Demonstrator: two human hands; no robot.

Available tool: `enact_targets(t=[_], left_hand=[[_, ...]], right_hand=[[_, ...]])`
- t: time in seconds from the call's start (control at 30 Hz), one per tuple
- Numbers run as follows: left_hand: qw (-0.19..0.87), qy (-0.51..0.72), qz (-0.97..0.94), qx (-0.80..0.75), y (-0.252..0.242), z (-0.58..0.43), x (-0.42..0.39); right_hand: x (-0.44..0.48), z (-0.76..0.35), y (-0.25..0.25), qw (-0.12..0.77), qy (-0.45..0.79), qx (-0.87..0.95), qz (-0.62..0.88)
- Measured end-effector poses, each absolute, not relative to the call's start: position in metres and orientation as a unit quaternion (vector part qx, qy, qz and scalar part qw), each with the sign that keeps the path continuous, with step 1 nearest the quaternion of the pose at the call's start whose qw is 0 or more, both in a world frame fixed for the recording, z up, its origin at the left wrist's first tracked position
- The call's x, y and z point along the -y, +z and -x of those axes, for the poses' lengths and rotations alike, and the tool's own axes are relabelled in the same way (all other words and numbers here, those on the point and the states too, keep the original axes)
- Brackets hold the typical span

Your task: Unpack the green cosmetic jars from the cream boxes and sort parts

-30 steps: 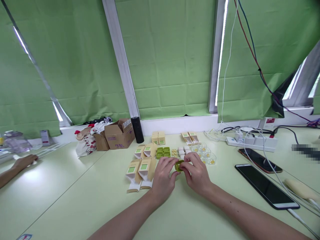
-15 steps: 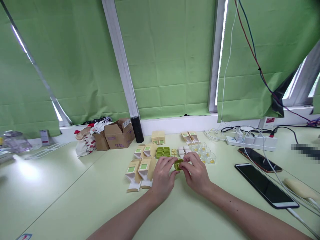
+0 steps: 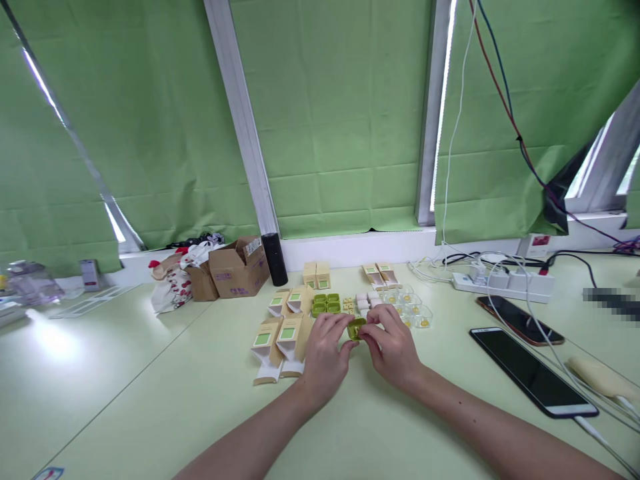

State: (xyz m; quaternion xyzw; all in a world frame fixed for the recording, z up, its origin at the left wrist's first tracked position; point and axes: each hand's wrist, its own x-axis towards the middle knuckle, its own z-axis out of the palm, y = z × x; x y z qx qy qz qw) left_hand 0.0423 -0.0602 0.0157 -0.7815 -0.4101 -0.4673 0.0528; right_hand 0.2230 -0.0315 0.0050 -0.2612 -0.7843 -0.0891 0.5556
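Observation:
A small green tray (image 3: 355, 329) is held between my two hands above the table. My left hand (image 3: 327, 350) grips its left side between thumb and fingers. The fingers of my right hand (image 3: 393, 343) are pinched together at its right side and inside; what they pinch there is too small to make out. Just beyond are more green trays (image 3: 325, 303), small yellow pieces (image 3: 349, 305), white pieces (image 3: 362, 303) and clear cups (image 3: 410, 307) with yellow bits. Open cardboard boxes (image 3: 294, 333) with green labels stand beside my left hand.
Two closed boxes (image 3: 317, 275) and two open ones (image 3: 380, 275) sit farther back. A brown carton (image 3: 239, 268) and a black cylinder (image 3: 275, 259) stand back left. At right lie phones (image 3: 533, 372), cables and a power strip (image 3: 503, 285).
The green tray has tilted very slightly between my fingers. Both hands stay in almost the same place.

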Motion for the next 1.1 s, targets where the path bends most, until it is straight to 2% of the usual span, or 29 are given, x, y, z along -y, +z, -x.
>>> enact_targets(t=[1.1], left_hand=[[0.048, -0.465, 0.761, 0.449, 0.0134, -0.037, 0.0526]], right_hand=[[0.0367, -0.2211, 0.0068, 0.544, -0.09, 0.791, 0.263]])
